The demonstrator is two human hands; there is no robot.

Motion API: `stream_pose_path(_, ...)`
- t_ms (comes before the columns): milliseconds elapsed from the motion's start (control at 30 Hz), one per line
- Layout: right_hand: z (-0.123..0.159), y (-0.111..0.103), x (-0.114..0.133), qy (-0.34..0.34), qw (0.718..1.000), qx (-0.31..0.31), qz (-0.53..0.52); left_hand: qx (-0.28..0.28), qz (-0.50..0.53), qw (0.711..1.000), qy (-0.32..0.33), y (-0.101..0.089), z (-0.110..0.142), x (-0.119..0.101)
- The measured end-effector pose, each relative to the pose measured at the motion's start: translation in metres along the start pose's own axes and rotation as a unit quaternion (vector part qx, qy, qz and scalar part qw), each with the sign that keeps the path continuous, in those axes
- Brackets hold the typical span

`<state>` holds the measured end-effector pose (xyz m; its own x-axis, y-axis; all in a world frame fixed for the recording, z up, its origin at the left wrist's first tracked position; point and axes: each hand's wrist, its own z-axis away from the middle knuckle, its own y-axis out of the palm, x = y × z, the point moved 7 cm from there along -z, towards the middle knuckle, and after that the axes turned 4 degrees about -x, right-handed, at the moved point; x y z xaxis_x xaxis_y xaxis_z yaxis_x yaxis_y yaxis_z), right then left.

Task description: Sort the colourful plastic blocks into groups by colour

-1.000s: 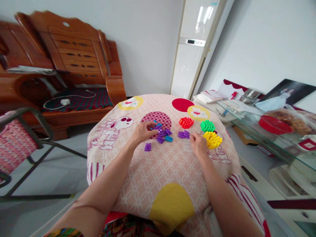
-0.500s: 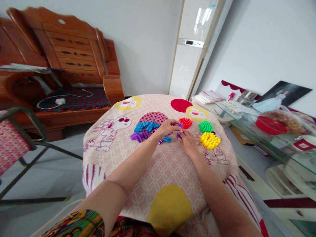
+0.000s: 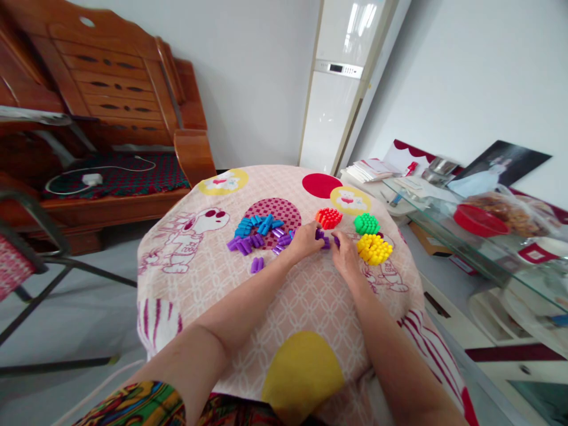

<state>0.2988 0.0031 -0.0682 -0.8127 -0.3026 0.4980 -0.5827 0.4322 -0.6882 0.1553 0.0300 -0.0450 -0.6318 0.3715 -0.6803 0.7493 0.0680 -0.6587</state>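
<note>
Head view: purple piece [image 3: 319, 234] pinched by left hand [image 3: 305, 241], 2nd piece [image 3: 336, 241] by right hand [image 3: 347, 257], fingers narrow; both held close together, presumably for alignment. Red cluster [image 3: 328, 219], green cluster [image 3: 367, 223], yellow cluster [image 3: 375, 249] set apart, likely sorted by colour; blue pieces [image 3: 265, 225] placed farther left.

the person's bare arms are converging ahead of the body. the left forearm [image 3: 248, 302] is slanting up toward the right, its elbow bending slightly, and the right forearm [image 3: 377, 334] is leaning up toward the left. the left hand [image 3: 306, 241] is showing its back, its fingers curling into a pinch. the right hand [image 3: 346, 255] is facing it, fingertips bending close together, the two hands lying near each other yet staying apart.
</note>
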Motion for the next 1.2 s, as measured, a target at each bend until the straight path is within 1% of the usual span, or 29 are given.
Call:
stream_pose_path(133, 0.0, -0.001, 0.002, -0.002, 0.999, 0.018, -0.034, 0.012, 0.069, 0.997, -0.024, 0.009, -0.003, 0.005)
stream_pose_path(233, 0.0, -0.005, 0.005, -0.007, 0.998, 0.019, -0.059, -0.005, 0.123, 0.992, -0.034, 0.005, -0.003, 0.008)
stream_pose_path(333, 0.0, -0.015, 0.012, -0.02, 0.998, -0.009, -0.066, -0.017, 0.177, 0.984, -0.018, 0.0, -0.001, 0.005)
stream_pose_path(433, 0.001, -0.023, 0.026, -0.054, 0.996, -0.024, -0.071, -0.012, 0.227, 0.974, 0.015, -0.002, 0.001, -0.001)
stream_pose_path(533, 0.002, -0.027, 0.037, -0.071, 0.994, -0.018, -0.085, 0.012, 0.286, 0.958, 0.035, 0.002, 0.003, -0.007)
stream_pose_path(633, 0.003, -0.029, 0.041, -0.064, 0.993, -0.012, -0.098, 0.036, 0.333, 0.942, 0.035, 0.007, 0.004, -0.011)
stream_pose_path(700, 0.003, -0.031, 0.04, -0.05, 0.993, -0.016, -0.102, 0.041, 0.343, 0.938, 0.032, 0.007, 0.005, -0.012)
stream_pose_path(767, 0.003, -0.034, 0.036, -0.03, 0.994, -0.026, -0.105, 0.034, 0.335, 0.941, 0.031, 0.005, 0.006, -0.013)
stream_pose_path(933, 0.004, -0.042, 0.027, 0.02, 0.992, -0.049, -0.117, -0.019, 0.283, 0.959, 0.019, -0.005, 0.006, -0.01)
stream_pose_path(1000, 0.004, -0.043, 0.028, 0.023, 0.991, -0.039, -0.125, -0.038, 0.267, 0.963, 0.011, -0.008, 0.006, -0.008)
stream_pose_path(1067, 0.004, -0.041, 0.031, 0.021, 0.992, -0.016, -0.126, -0.045, 0.259, 0.965, 0.008, -0.008, 0.007, -0.008)
stream_pose_path(1200, 0.004, -0.039, 0.036, 0.023, 0.995, 0.013, -0.095, -0.023, 0.286, 0.958, 0.014, -0.002, 0.01, -0.013)
